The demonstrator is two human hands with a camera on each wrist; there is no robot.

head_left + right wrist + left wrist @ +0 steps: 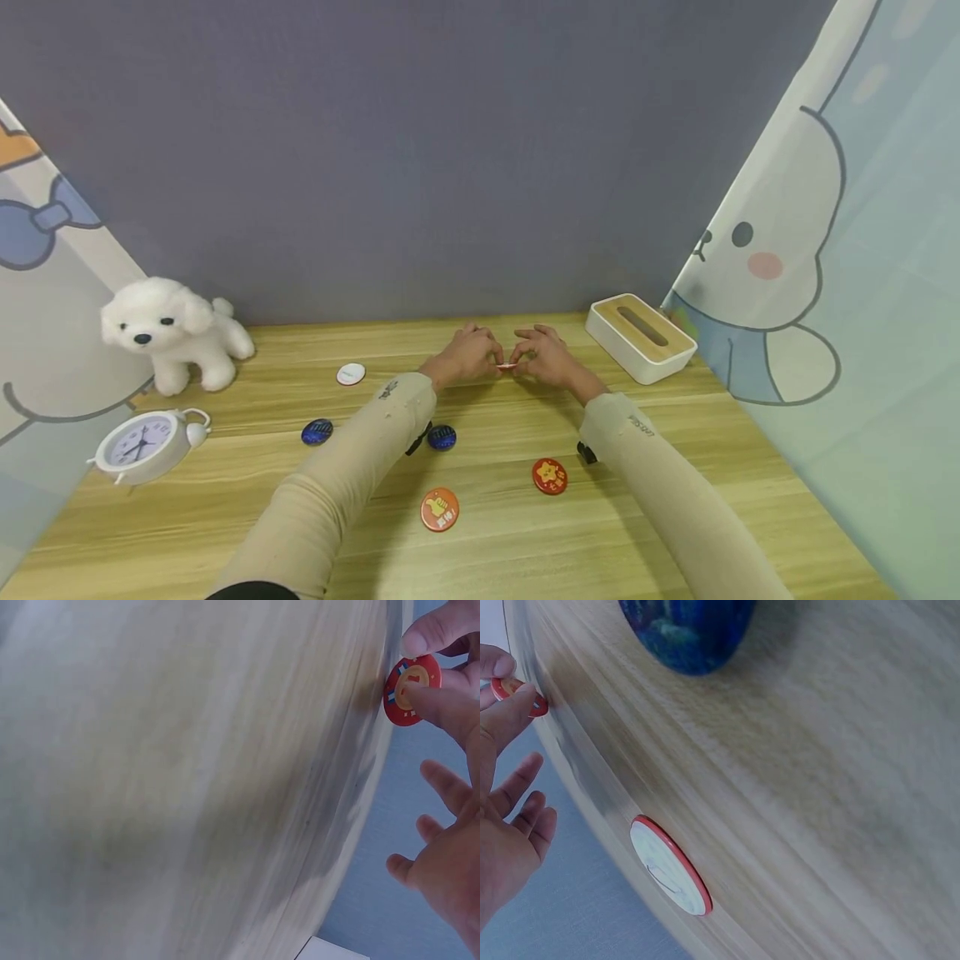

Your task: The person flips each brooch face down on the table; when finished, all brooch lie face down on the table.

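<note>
Both hands of the person meet near the far edge of the wooden table [487, 558], and between them is a round red badge [409, 675]. The left hand [471, 354] pinches this badge from one side with its thumb and fingers, and the right hand [546, 357] pinches it from the other side, with one finger lying over the printed face. Whether the badge touches the table, I cannot tell. To the left of the hands lies a white-faced badge [351, 374] with a red rim. Nearer to the person are two dark blue badges, one [317, 432] left of the left forearm and one [442, 437] between the forearms. Closer still lie an orange thumbs-up badge [439, 509] and a red star badge [550, 477]. A white plush dog [180, 329] stands at the left, behind a white alarm clock [142, 446]; at the far right is a white tissue box [641, 337] with a wood-coloured top.
</note>
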